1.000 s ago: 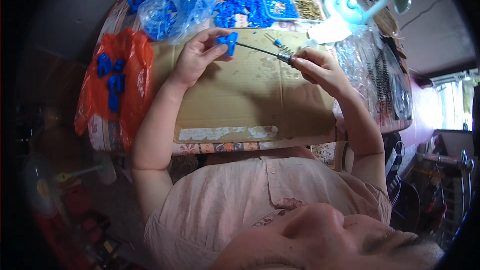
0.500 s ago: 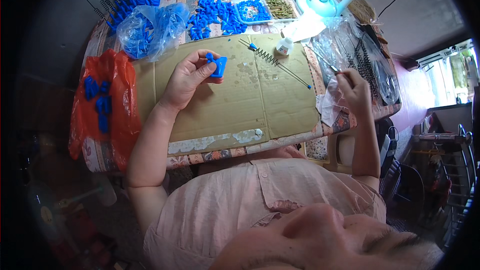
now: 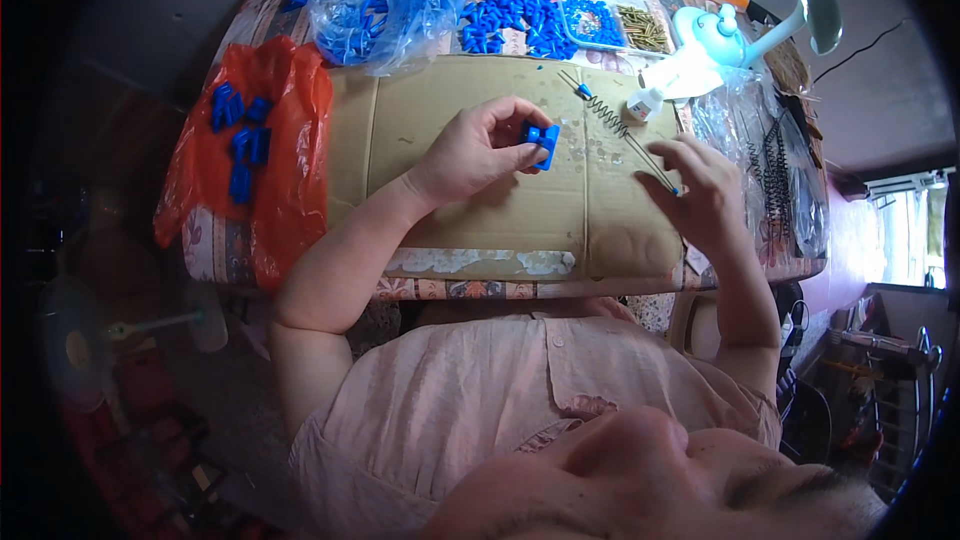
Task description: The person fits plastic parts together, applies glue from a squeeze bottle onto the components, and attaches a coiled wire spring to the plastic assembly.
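My left hand (image 3: 470, 152) is closed on a small blue plastic piece (image 3: 544, 147) with a flat base, held between thumb and fingers above the cardboard sheet (image 3: 470, 225). My right hand (image 3: 708, 190) has its fingers apart, curved around the lower end of a thin metal rod. That rod carries a dark coil spring (image 3: 607, 117), a blue cone (image 3: 584, 91) near its far end and a blue tip (image 3: 677, 190) at its near end. Rod and spring lie on the cardboard. I cannot tell whether my right fingers touch the rod.
A white bottle (image 3: 643, 106) stands beside the spring. Behind are a pile of blue cones (image 3: 515, 15), a tub of small blue parts (image 3: 592, 22) and brass-coloured pieces (image 3: 642, 30). A red bag (image 3: 290, 120) with blue pieces lies left; a lamp (image 3: 712, 35) and dark springs (image 3: 775, 175) are right.
My right hand has come left from the table's right side to the rod, and the slim tool it held is no longer in it. My left hand has shifted right with the blue piece, now turned.
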Demonstrator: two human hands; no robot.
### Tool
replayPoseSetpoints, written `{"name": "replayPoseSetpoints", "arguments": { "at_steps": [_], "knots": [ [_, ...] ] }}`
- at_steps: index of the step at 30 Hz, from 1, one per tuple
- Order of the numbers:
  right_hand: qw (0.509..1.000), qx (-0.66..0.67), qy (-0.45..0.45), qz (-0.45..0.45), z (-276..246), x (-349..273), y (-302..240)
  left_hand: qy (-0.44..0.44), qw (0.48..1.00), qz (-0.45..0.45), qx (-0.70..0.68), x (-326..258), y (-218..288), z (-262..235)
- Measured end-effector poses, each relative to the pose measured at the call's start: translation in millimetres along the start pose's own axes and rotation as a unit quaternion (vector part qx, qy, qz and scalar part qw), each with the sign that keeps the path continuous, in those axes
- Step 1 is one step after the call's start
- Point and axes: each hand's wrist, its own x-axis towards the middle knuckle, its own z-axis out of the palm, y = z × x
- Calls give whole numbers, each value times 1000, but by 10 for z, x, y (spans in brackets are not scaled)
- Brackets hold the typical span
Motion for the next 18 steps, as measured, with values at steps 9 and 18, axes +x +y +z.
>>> {"name": "replayPoseSetpoints", "arguments": {
  "at_steps": [9, 18],
  "knots": [
    [985, 38, -4, -165, 523, 494, -314, 29, 985, 29, 170, -11, -9, 32],
    [982, 91, 14, -162, 577, 474, -252, 38, 968, 68, 238, -59, 28, 68]
  ]
}}
